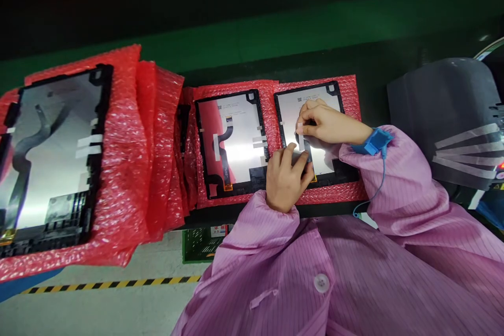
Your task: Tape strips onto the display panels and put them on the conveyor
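Two tablet screen panels with black frames lie side by side on red bubble wrap. Over the right panel (290, 98), my right hand (328, 122) pinches the upper end of a short whitish tape strip (301, 142) between thumb and finger. My left hand (286, 174) rests at the lower left of that panel, its fingers apart and the tips on or beside a dark flex cable (308, 156) partly hidden by the hands. On the left panel (242, 149), an S-shaped flex cable (223, 149) is crossed by a similar tape strip (216, 147).
At the left stands a stack of red bubble-wrap sheets (129, 168) with another screen panel (59, 115) on top. A dark grey curved piece (444, 110) at the right carries several tape strips (468, 148). A blue wrist strap (374, 142) trails a cord; a green crate (200, 244) sits below.
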Action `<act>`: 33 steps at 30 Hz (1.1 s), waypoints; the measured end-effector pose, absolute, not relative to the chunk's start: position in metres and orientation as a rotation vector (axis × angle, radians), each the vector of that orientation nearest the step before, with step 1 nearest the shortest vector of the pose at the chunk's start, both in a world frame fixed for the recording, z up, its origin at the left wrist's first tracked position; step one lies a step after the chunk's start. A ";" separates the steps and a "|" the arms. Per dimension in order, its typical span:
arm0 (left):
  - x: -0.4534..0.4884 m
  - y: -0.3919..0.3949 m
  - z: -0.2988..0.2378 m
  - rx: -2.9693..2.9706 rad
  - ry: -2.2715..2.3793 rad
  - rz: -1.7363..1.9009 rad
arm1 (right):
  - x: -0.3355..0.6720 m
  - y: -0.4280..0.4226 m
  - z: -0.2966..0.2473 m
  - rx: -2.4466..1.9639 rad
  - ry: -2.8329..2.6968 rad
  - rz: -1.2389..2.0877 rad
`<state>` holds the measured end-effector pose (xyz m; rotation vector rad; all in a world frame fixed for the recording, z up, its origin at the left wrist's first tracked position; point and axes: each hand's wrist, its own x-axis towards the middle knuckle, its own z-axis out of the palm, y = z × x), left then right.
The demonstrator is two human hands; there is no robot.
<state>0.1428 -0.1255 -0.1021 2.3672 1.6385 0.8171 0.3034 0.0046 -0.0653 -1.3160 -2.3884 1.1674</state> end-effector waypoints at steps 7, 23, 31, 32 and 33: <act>0.143 -0.125 -0.103 2.434 1.578 0.833 | 0.295 -0.003 -0.068 -1.406 -2.434 1.036; 0.146 -0.138 -0.106 2.749 1.501 0.784 | 0.288 -0.004 -0.083 -1.525 -2.137 0.424; 0.147 -0.111 -0.091 2.645 1.398 0.876 | 0.353 -0.170 -0.019 -1.460 -1.661 0.189; 0.151 -0.103 -0.093 2.645 1.418 0.815 | 0.374 -0.190 -0.016 -1.510 -1.566 0.153; 0.155 -0.097 -0.095 2.644 1.436 0.744 | 0.399 -0.206 -0.015 -1.561 -1.473 0.118</act>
